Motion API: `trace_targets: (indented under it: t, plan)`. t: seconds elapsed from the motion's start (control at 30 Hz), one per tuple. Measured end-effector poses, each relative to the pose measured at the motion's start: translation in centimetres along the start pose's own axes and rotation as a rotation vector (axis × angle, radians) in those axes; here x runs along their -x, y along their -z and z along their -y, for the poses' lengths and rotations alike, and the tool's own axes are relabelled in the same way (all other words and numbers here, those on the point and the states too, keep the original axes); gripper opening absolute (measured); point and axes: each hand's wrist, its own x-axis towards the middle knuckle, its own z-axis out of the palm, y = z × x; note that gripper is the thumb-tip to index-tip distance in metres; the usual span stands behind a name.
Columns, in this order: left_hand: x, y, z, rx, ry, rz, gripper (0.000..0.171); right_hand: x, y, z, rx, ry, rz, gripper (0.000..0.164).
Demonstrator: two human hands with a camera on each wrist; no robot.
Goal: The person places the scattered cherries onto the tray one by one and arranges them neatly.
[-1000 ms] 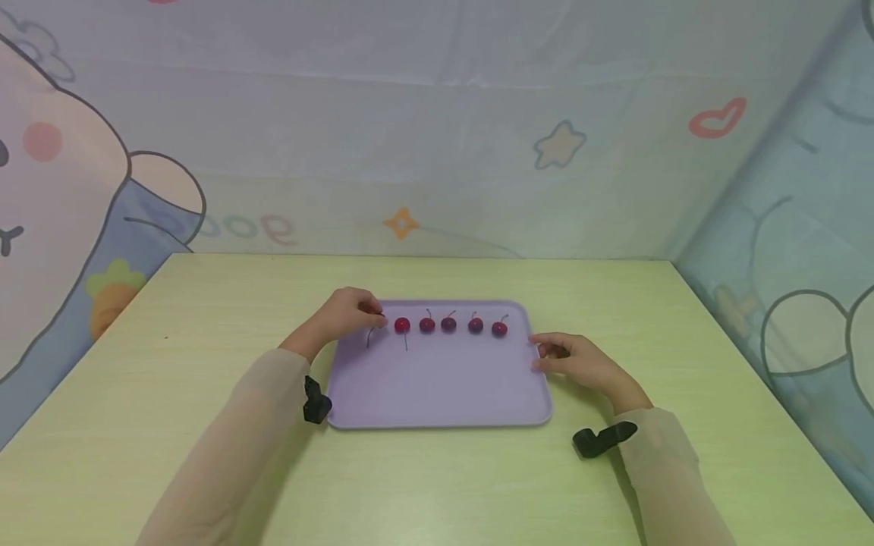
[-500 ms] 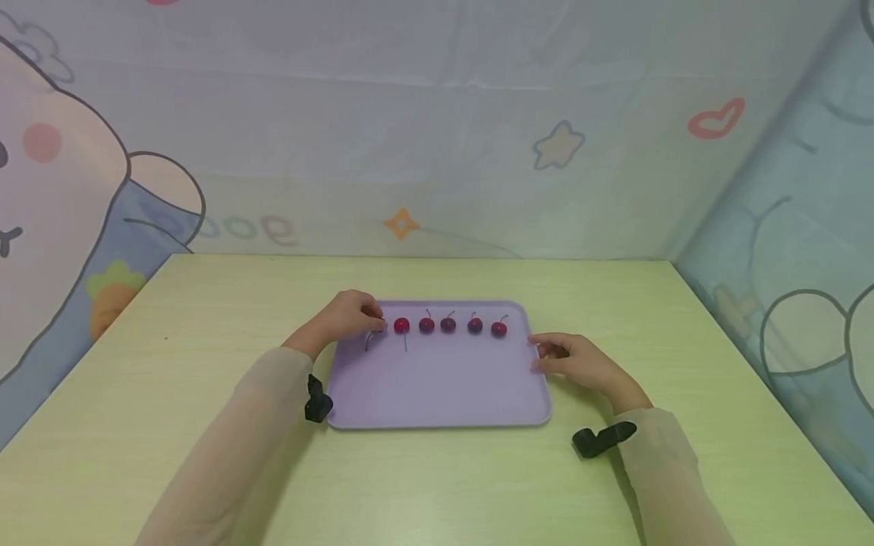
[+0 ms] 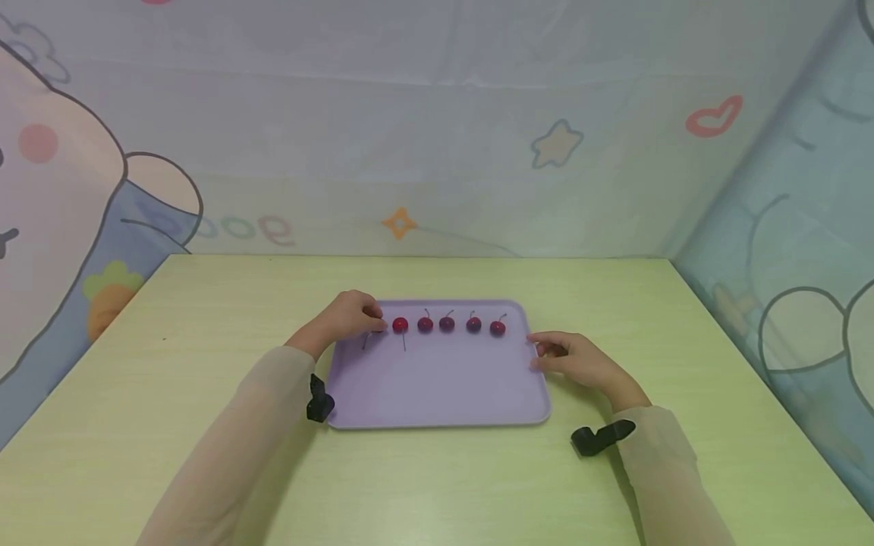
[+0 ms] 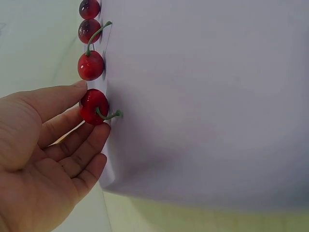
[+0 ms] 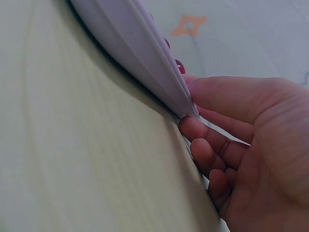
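Note:
At the left end of a row on the lilac tray (image 3: 437, 387), my left hand (image 3: 344, 315) pinches a red cherry (image 4: 93, 107) between thumb and fingers. Its green stem points toward the tray's middle in the left wrist view. Beside it sits a brighter red cherry (image 3: 400, 324) with its stem toward me. Several darker cherries (image 3: 447, 324) continue the row rightward, stems pointing away. My right hand (image 3: 580, 360) grips the tray's right rim, thumb above and curled fingers at the underside, as the right wrist view shows.
The tray lies on a pale yellow-green table (image 3: 437, 485). Behind the table hangs a printed cloth backdrop (image 3: 464, 167), with another cloth side (image 3: 806, 227) on the right. A black wrist camera (image 3: 319, 400) sits by the tray's left edge.
The left cherry's stem has swung a little further left as my left hand shifted slightly at it. My right hand has stayed at the tray's rim, and the other cherries keep their places.

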Motion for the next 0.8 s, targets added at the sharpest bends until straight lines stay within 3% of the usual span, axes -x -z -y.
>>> trace_targets:
  t: [0.53,0.8]
  plan:
    - [0.5,0.2,-0.2,-0.003,0.024,-0.001,0.025,-0.1,-0.1,-0.2,0.003,0.003,0.001,0.05]
    - [1.6,2.2,-0.5,0.039,-0.028,-0.03,0.035,0.0,0.0,-0.1,0.007,-0.003,-0.004,0.05]
